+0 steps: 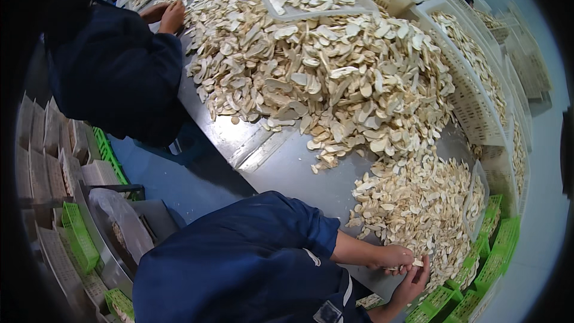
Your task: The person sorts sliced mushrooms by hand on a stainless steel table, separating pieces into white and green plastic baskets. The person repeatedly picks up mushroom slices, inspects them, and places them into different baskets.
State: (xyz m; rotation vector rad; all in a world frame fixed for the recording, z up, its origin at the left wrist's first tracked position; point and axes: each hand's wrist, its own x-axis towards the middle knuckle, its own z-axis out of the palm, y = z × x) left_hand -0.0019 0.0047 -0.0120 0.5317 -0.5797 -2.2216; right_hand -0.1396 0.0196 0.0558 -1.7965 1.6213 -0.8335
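My left hand (395,257) is curled around a few pale dried slices, whose edges show below the fingers. Close beside it, my right hand (410,283) has thumb and fingertips at one small pale slice (417,262) between the two hands. Both hands are over the near edge of a loose heap of small dried slices (417,206) on a metal table (291,161). Whether the slices are root or mushroom I cannot tell. A shallow clear plastic tray (476,202) with slices sits on the heap's right side.
A taller heap of larger slices (323,76) bears another clear tray (269,9). White perforated crates (475,103) and green baskets (486,260) line the right side. A co-worker in dark clothes (116,67) works at the upper left. Stacked trays (45,139) stand at left.
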